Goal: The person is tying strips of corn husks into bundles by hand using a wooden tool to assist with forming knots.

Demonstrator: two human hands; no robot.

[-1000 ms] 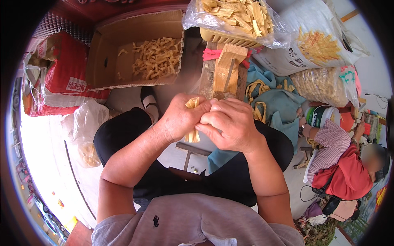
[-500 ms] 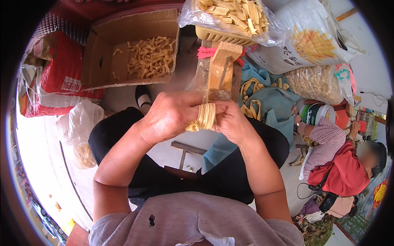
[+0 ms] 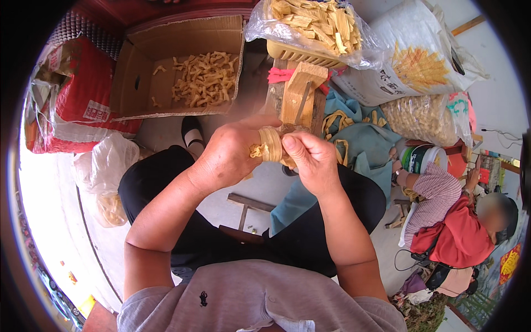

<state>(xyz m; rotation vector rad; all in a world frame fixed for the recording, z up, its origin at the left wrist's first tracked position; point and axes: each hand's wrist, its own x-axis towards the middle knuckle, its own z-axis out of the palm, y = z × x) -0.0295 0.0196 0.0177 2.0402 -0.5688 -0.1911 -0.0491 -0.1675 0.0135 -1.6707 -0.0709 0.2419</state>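
Note:
A pale yellow, fibrous strip, wound into a band (image 3: 270,143), sits between my two hands; its material is unclear. It seems to wrap round the fingers of my left hand (image 3: 224,152), which are mostly hidden behind it. A crumpled end of the strip sticks out at the band's left side. My right hand (image 3: 314,160) is closed at the band's right edge, thumb upright, its fingertips pinching the strip there. Just beyond the hands stands a wooden block (image 3: 303,91) with a thin metal rod along it, on a worn board with pink cloth tied round it.
A cardboard box (image 3: 149,108) holding small knotted yellow pieces stands at far left. Folded yellow strips fill a plastic-lined basket (image 3: 293,52) at the back. Sacks (image 3: 387,83) and blue cloth (image 3: 368,141) lie to the right. Another person (image 3: 453,232) sits farther right.
The band has shifted slightly left and up with my left hand. My right hand has turned, its thumb now raised, and moved slightly right from the left hand.

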